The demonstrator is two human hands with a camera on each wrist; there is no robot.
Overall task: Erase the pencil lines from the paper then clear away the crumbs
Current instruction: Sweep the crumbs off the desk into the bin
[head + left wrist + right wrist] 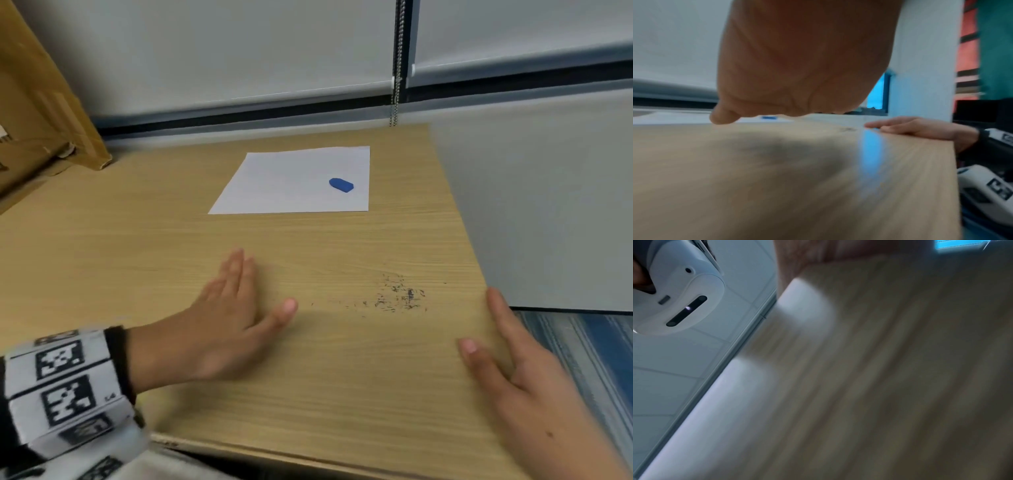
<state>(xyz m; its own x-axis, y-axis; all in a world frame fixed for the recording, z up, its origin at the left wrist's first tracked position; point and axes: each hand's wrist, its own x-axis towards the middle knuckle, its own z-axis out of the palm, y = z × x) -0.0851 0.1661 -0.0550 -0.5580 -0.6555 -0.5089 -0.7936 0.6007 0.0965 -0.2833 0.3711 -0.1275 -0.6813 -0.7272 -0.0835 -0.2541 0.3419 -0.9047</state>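
A white sheet of paper (294, 181) lies at the far middle of the wooden table (308, 377); I see no lines on it. A blue eraser (341, 185) rests on its right part. Dark eraser crumbs (399, 296) are scattered on the wood near the right edge. My left hand (236, 308) lies flat on the table with straight fingers, left of the crumbs. My right hand (513, 370) sits at the table's right edge, fingers straight, thumb on top, just right of the crumbs. In the left wrist view the right hand (920, 128) shows at that edge.
Brown cardboard (37, 113) leans at the far left. A grey panel (548, 205) stands along the table's right side, with blue striped floor (596, 359) below it. Window blinds and a bead chain (397, 61) run behind the table.
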